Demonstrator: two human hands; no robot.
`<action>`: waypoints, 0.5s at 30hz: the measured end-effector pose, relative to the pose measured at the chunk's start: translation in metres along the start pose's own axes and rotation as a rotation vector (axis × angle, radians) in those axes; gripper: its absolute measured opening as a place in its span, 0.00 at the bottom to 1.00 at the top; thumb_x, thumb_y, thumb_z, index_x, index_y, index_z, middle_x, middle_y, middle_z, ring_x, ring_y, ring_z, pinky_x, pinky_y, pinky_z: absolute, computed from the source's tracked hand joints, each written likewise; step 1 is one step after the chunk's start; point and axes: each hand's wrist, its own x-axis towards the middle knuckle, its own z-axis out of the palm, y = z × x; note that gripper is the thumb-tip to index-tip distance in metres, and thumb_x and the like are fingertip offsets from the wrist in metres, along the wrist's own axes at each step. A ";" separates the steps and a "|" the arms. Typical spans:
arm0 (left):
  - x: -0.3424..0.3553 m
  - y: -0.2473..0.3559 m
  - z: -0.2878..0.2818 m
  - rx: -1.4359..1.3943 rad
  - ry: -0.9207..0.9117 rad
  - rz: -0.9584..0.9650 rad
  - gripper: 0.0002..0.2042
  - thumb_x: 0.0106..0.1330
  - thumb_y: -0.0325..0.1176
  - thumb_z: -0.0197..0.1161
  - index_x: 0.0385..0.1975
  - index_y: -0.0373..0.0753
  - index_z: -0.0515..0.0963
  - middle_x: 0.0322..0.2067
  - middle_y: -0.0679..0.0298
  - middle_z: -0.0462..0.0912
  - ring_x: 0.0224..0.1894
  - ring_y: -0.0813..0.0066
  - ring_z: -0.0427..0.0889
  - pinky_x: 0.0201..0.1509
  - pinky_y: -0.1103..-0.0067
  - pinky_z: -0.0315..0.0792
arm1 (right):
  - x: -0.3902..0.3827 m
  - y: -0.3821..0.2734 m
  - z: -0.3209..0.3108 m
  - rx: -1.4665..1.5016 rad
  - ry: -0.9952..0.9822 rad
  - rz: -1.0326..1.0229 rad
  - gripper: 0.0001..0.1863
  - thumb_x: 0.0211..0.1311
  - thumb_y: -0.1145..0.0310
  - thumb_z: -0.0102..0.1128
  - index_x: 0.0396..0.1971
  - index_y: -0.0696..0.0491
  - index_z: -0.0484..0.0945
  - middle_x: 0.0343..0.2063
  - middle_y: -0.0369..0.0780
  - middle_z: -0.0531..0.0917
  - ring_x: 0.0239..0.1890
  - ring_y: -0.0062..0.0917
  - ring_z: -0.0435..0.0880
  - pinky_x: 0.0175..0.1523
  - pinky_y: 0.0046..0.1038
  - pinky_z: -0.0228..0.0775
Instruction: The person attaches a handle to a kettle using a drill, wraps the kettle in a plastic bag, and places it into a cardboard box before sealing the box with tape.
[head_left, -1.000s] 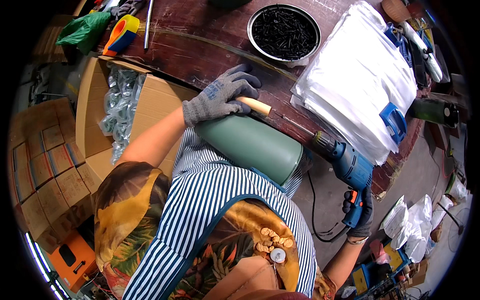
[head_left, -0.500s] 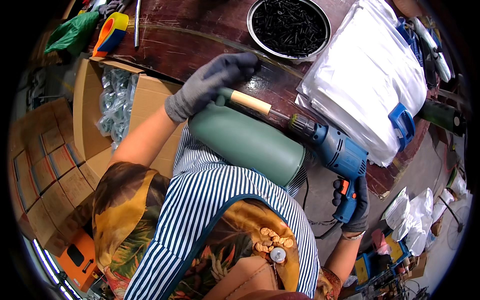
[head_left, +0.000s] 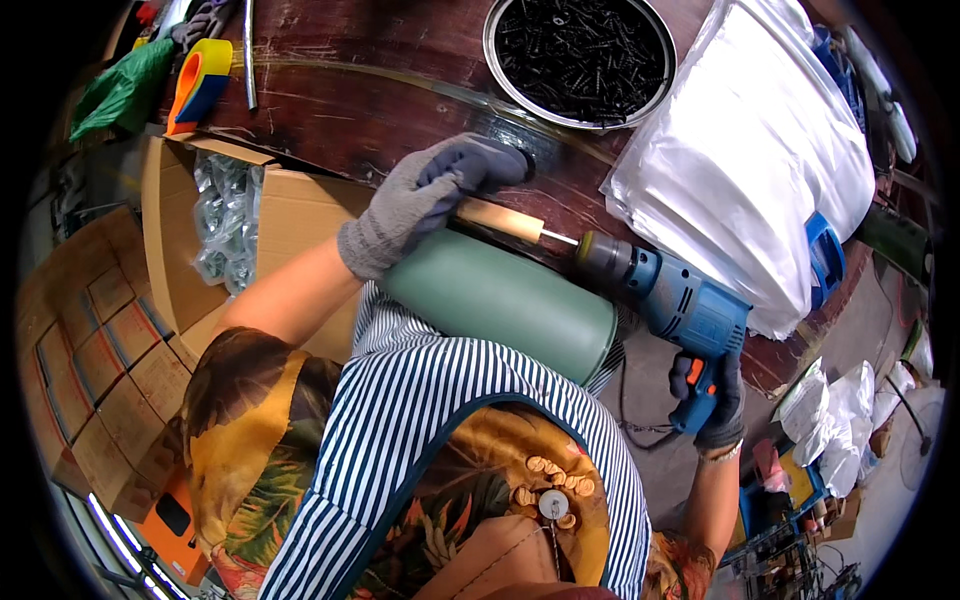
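Note:
A smooth green cylinder (head_left: 510, 300) lies slantwise on my striped apron. Alongside its upper side runs a pale wooden handle (head_left: 500, 218). My left hand (head_left: 420, 200), in a grey glove, is closed over the handle's left end and the cylinder's end there, hiding the green fitting. A dark spot shows at its fingertips; I cannot tell what it is. A blue power drill (head_left: 700, 310) is gripped by my gloved right hand (head_left: 728, 400), fingers near the orange trigger. From the chuck a thin metal shaft (head_left: 558, 237) reaches the handle's right end.
A round metal tin (head_left: 491, 55) of black screws stands on the dark red table (head_left: 340, 95). White plastic sheets (head_left: 740, 170) are piled to its right. At left, an open cardboard box (head_left: 310, 215) holds plastic-wrapped items. A tape roll (head_left: 200, 85) sits at the table's far left.
My left hand has closed over the green fitting, its fingers now more curled. The drill has shifted slightly to the right in my right hand, its shaft still at the wooden handle.

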 end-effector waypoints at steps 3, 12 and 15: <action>0.003 0.005 0.013 0.375 0.028 0.206 0.16 0.67 0.34 0.60 0.51 0.36 0.79 0.48 0.60 0.80 0.49 0.68 0.79 0.57 0.75 0.70 | 0.009 -0.002 -0.003 -0.199 -0.066 -0.089 0.41 0.56 0.47 0.69 0.59 0.65 0.69 0.40 0.48 0.83 0.38 0.31 0.83 0.44 0.30 0.77; -0.069 0.013 0.039 1.189 -0.035 0.234 0.21 0.63 0.44 0.63 0.51 0.39 0.75 0.40 0.52 0.81 0.44 0.52 0.81 0.51 0.64 0.73 | -0.034 -0.021 -0.085 -0.495 0.311 -0.432 0.24 0.66 0.58 0.66 0.55 0.57 0.74 0.40 0.41 0.84 0.36 0.26 0.85 0.41 0.30 0.80; -0.080 0.029 0.039 1.224 -0.062 0.058 0.15 0.67 0.46 0.61 0.40 0.39 0.75 0.29 0.53 0.81 0.36 0.51 0.82 0.39 0.61 0.73 | -0.039 -0.035 -0.139 -0.799 0.553 -0.708 0.28 0.67 0.59 0.66 0.61 0.58 0.73 0.45 0.42 0.83 0.45 0.29 0.84 0.53 0.30 0.77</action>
